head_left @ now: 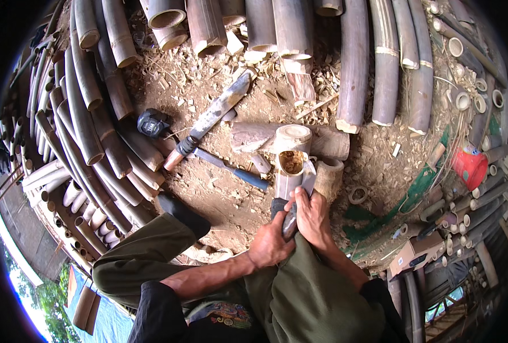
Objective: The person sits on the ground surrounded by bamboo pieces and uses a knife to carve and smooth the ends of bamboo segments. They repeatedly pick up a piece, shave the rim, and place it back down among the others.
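My left hand [270, 242] is closed around the dark handle of a knife [308, 178], low between my knees. Just ahead of it, my right hand [314, 217] is closed on the same knife near the base of the blade. The blade points away from me along the right side of a pale bamboo tube [287, 182]. Its open end shows a rough, yellowish inside. Beyond that tube is a short cut bamboo piece [293, 137], by a log [257, 137] lying crosswise. A stubby bamboo section [328, 178] stands to the right.
A large machete [222, 108], a blue-handled knife [248, 178] and a black tape measure [153, 123] lie on the chip-strewn ground to the left. Long bamboo poles [354, 68] line the far side and both flanks. A red container [470, 167] and a cardboard box [417, 252] are at right.
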Motion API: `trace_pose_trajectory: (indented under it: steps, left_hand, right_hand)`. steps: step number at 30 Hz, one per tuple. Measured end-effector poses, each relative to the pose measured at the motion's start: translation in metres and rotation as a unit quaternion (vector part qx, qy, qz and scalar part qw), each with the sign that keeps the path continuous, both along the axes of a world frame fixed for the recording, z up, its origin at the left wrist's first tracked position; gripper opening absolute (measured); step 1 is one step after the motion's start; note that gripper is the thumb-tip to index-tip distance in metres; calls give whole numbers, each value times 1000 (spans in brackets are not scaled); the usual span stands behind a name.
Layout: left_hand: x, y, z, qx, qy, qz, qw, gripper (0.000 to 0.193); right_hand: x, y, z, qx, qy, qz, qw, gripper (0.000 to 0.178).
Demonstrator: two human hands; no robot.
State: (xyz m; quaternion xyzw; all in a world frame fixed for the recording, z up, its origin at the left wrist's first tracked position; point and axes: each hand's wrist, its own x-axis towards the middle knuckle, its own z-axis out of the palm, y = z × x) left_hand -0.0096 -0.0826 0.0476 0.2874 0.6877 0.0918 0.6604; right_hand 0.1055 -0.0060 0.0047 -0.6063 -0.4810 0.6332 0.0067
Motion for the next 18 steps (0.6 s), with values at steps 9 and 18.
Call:
trace_pose_trajectory:
  steps: [9,18]
  left_hand:
    - [-45,-26,-8,102,71,15,992,45]
    - [-143,129,45,201,253,-385,865,16]
  right_hand:
    - [-32,17,19,-36,63,81,994,38]
    - [-67,39,20,-313,420,-375,765,32]
